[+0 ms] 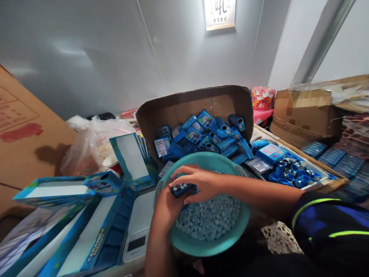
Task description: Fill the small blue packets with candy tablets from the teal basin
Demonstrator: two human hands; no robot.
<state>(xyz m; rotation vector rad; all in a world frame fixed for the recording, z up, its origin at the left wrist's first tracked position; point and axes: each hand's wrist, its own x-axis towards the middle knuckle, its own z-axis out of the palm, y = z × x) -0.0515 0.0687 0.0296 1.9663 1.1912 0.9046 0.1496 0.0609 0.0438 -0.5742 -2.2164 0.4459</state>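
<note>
A teal basin (pixel 209 250) holds many small pale blue pieces (pixel 211 217). Above its left part, my left hand (pixel 170 204) is wrapped round a small dark blue box (pixel 183 189), with white pieces showing at its top. My right hand (pixel 200 181) arches over the same box from the right, its fingers apart and curved; its thumb is near the box's lower edge. Whether the right fingertips press on the box is hard to see. Behind the basin, a cardboard box (pixel 178 102) lies open, filled with blue packets (pixel 196 134).
Left of the basin are a white scale (pixel 140 223) and blue display cartons (pixel 127 154). At the right, a tray holds blue caps (pixel 291 171) and a blue packet (pixel 271 152). Further right stand cardboard cartons (pixel 302 115) and stacked blue packs (pixel 334 157).
</note>
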